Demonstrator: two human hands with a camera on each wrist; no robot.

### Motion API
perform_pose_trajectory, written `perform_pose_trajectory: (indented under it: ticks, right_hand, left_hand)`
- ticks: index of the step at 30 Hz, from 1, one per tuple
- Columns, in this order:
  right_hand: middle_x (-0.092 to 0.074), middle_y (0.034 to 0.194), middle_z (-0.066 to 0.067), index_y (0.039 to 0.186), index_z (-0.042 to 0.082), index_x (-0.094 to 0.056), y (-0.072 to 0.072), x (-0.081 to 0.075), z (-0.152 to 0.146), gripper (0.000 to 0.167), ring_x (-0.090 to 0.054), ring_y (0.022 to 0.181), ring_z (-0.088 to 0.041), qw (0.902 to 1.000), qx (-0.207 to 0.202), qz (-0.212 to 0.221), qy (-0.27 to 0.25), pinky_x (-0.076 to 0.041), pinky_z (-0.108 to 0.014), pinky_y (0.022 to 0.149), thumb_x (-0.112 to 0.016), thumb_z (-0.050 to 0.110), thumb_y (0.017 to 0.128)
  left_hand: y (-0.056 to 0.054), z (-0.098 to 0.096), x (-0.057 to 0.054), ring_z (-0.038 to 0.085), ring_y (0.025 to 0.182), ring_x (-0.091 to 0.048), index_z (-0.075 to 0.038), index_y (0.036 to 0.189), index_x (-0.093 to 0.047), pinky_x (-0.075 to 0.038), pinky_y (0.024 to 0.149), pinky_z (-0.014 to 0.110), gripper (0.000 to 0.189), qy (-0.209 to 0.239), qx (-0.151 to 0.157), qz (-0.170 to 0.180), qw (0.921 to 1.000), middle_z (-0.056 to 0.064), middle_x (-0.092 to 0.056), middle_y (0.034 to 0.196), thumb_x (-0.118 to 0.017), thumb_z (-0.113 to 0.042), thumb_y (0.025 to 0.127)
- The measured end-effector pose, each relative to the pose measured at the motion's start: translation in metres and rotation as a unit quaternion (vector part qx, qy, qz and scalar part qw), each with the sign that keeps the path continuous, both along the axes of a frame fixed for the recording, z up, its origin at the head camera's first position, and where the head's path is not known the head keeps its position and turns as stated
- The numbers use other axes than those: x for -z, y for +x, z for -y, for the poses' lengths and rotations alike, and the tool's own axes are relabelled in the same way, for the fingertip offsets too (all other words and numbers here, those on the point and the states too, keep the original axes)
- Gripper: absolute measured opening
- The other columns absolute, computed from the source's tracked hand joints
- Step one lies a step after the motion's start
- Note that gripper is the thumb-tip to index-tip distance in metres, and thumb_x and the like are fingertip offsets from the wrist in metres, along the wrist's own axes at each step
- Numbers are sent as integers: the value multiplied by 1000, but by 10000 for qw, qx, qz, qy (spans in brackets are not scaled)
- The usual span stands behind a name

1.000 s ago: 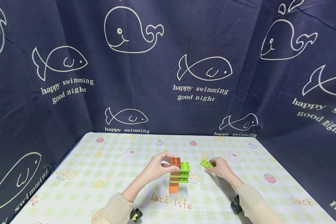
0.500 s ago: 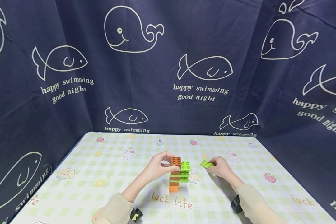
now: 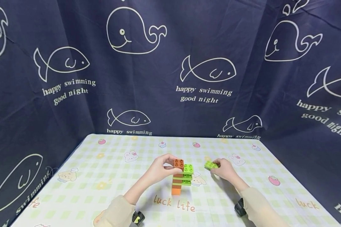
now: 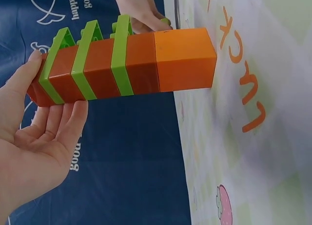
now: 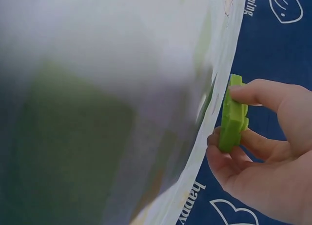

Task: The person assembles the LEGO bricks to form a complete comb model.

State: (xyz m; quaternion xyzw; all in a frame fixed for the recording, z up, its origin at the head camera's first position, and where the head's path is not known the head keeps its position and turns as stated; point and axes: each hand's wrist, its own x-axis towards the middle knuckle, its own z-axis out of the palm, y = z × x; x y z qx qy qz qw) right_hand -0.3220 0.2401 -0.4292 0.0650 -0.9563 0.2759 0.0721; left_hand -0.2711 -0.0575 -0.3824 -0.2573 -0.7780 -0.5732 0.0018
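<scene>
A tower of toy building blocks (image 4: 141, 64) stands upright on the table, orange at its base, with brown blocks and thin green plates alternating above. The green plates jut out to the right in the head view. My left hand (image 3: 160, 170) grips the brown block (image 3: 178, 163) at the top between thumb and fingers. To the right of the tower, apart from it, my right hand (image 3: 225, 170) pinches a loose green building-block plate (image 5: 233, 112), its studs facing up in the head view. Part of that plate is hidden by the fingers.
A checked tablecloth (image 3: 125, 201) with printed animals and words covers the table. Behind it and along the sides hangs a dark blue curtain (image 3: 164, 110) with white fish and whales. Black wrist devices sit near both sleeves.
The loose green plate has tilted a little and shifted slightly to the right in my right hand. My left hand and the tower hold still.
</scene>
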Motion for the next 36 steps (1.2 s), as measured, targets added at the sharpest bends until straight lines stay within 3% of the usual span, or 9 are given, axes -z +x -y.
perform_pose_trajectory:
  ticks: [15,27,36]
  right_hand:
    - [-61,117,-27,117,-7,-60,6,-20,1,45,-56,109,-43,9983,-228,-470,-259,-44,-53,95,-69,18,81]
    - [-61,117,-26,118,-5,-60,16,-38,9,42,-62,98,-35,9954,-288,-613,-684,-52,-45,87,-71,15,81]
    - [-65,113,-21,115,-3,-63,27,-53,20,39,-63,98,-34,9915,-578,-952,-674,-52,-45,87,-71,14,80]
  left_hand:
    - [1,0,0,17,92,-62,-5,106,-62,-54,80,18,35,19,-48,-81,10000,6,-66,96,-76,-21,78]
    - [0,1,1,16,92,-62,-6,105,-63,-53,81,18,34,-8,-12,-155,9999,5,-66,95,-76,-22,79]
    - [1,0,3,15,91,-61,-7,104,-62,-53,80,17,34,12,-108,-135,9998,4,-66,94,-77,-22,78]
